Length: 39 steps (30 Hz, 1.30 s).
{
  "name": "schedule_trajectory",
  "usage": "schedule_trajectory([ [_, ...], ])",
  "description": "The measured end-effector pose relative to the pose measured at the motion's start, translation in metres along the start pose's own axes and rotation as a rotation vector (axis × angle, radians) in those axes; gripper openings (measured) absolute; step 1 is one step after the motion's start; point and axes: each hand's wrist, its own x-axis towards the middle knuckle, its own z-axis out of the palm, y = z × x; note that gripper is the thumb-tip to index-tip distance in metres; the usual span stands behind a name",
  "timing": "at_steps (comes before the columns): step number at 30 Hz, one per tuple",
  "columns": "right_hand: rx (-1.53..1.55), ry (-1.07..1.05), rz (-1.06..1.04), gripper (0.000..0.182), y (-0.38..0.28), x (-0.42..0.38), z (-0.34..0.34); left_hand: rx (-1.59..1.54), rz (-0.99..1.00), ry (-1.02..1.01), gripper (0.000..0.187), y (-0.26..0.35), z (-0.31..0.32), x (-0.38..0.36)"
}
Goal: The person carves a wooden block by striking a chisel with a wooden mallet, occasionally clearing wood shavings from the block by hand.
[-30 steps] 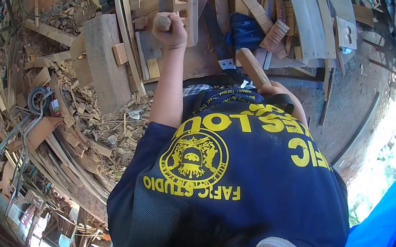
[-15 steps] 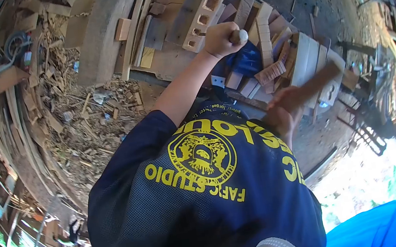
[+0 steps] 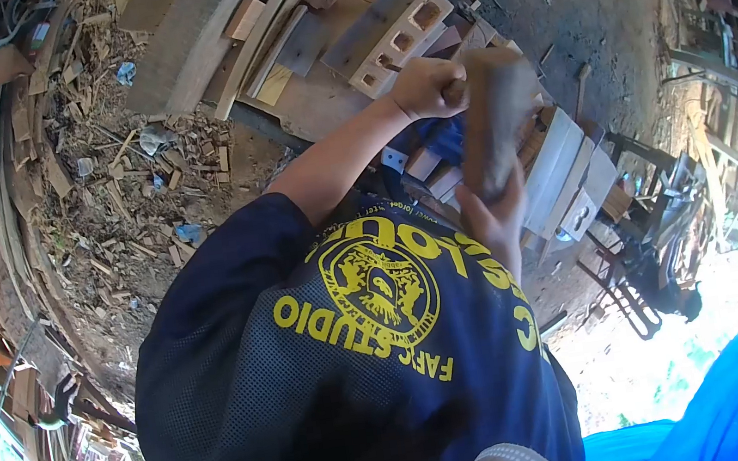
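Observation:
My left hand (image 3: pixel 427 89) is closed around the round handle of a chisel (image 3: pixel 457 92), right beside a pale wood block (image 3: pixel 414 29) with several square holes cut in its face. The chisel's blade is mostly hidden by the fist and points toward the block. In my right hand (image 3: pixel 499 211) is a thick wooden mallet (image 3: pixel 490 126), gripped at its lower end. Its blurred upper end overlaps the chisel's handle end in this view.
The block rests on a wooden work surface (image 3: pixel 314 98) with boards (image 3: pixel 264 34) alongside. Below the hands lie wood offcuts (image 3: pixel 424 164) and blue material (image 3: pixel 443 141). Wood scraps (image 3: pixel 174 167) litter the ground at left; a long-handled tool (image 3: pixel 584 85) lies at right.
The mallet has swung from the right up and leftward to the chisel's handle. My left hand keeps its hold on the chisel beside the block. The whole view has shifted slightly.

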Motion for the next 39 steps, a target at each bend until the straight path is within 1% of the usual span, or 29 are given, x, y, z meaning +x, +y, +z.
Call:
schedule_trajectory([
  [1,0.154,0.118,-0.175,0.049,0.008,-0.002,-0.007,-0.014,-0.033,-0.017,0.025,-0.002,0.006,-0.002],
  [2,0.228,0.056,-0.36,0.05,0.011,-0.003,-0.019,-0.016,-0.038,-0.011,0.025,-0.001,0.006,-0.002],
  [4,0.222,-0.038,-0.432,0.044,-0.002,-0.001,-0.053,0.004,-0.034,-0.033,0.026,0.004,0.003,0.0],
  [5,0.216,-0.04,-0.432,0.044,0.001,0.007,-0.06,0.001,-0.035,-0.028,0.026,0.003,0.002,0.0],
  [7,-0.07,-0.376,0.591,0.042,0.007,0.028,-0.064,0.033,-0.05,-0.029,0.027,0.001,0.003,0.0],
  [8,0.244,0.131,-0.037,0.046,0.081,-0.001,0.0,0.029,-0.053,-0.021,0.027,0.001,0.005,-0.001],
  [9,-0.011,-0.076,0.199,0.051,0.018,0.016,0.007,0.003,-0.015,-0.027,0.027,-0.002,0.007,-0.002],
  [10,-0.015,-0.081,0.201,0.051,0.021,0.012,0.012,-0.026,0.022,-0.043,0.028,-0.004,0.007,-0.006],
  [11,0.063,-0.025,0.162,0.051,0.027,0.007,0.013,0.003,0.025,-0.088,0.028,-0.004,0.008,-0.008],
  [12,0.146,0.026,0.116,0.051,0.033,0.006,0.015,0.014,0.024,-0.079,0.028,-0.003,0.007,-0.007],
  [13,0.163,0.111,0.048,0.043,0.04,0.001,0.013,0.048,0.04,-0.096,0.025,0.002,0.009,-0.008],
  [14,0.161,0.111,0.057,0.043,0.079,0.004,-0.001,0.074,0.054,-0.119,0.023,0.006,0.013,-0.011],
  [15,0.157,-0.065,-0.394,0.038,0.138,0.012,-0.028,0.09,0.068,-0.141,0.023,0.006,0.016,-0.014],
  [16,0.145,-0.246,-0.846,0.034,0.12,0.021,-0.029,0.085,0.066,-0.142,0.023,0.005,0.02,-0.017],
  [17,0.144,-0.245,-0.844,0.034,0.068,0.013,-0.003,0.084,0.067,-0.142,0.023,0.004,0.023,-0.019],
  [18,0.762,0.41,-0.557,0.031,0.028,0.001,0.026,0.085,0.069,-0.143,0.022,0.003,0.024,-0.019],
  [19,0.763,0.409,-0.556,0.031,0.029,0.0,0.027,0.085,0.068,-0.143,0.022,0.003,0.024,-0.018],
  [22,0.196,0.107,0.279,0.047,0.042,-0.013,0.026,0.072,0.018,-0.127,0.022,0.004,0.023,-0.016],
  [23,0.23,0.049,0.354,0.053,0.062,-0.019,0.017,0.102,0.011,-0.166,0.023,0.003,0.028,-0.022],
  [24,0.235,0.055,0.35,0.053,0.064,-0.022,0.013,0.133,0.008,-0.198,0.024,0.003,0.03,-0.019],
  [26,0.226,0.185,0.2,0.047,0.066,-0.031,0.004,0.129,0.001,-0.198,0.025,0.001,0.034,-0.016],
  [27,0.48,0.208,0.309,0.04,0.055,-0.042,0.001,0.121,-0.021,-0.198,0.025,0.004,0.035,-0.016],
  [28,0.481,0.214,0.314,0.04,0.059,-0.04,0.001,0.116,-0.022,-0.203,0.025,0.005,0.036,-0.015],
  [31,0.733,0.55,-0.531,0.036,0.087,-0.026,0.015,0.139,-0.081,-0.22,0.025,0.005,0.037,-0.012],
  [32,0.733,0.561,-0.532,0.036,0.097,-0.027,0.019,0.135,-0.074,-0.228,0.025,0.005,0.036,-0.013],
  [34,0.277,0.181,0.258,0.037,0.115,-0.027,0.023,0.139,-0.133,-0.276,0.022,0.005,0.036,-0.011],
  [37,0.272,0.247,0.191,0.03,0.128,-0.031,0.029,0.187,-0.151,-0.359,0.019,0.007,0.045,-0.019],
  [38,0.276,0.241,0.189,0.03,0.13,-0.031,0.025,0.194,-0.153,-0.357,0.019,0.003,0.048,-0.02],
  [39,0.335,0.222,0.316,0.031,0.123,-0.033,0.018,0.202,-0.105,-0.343,0.019,0.002,0.052,-0.024],
])
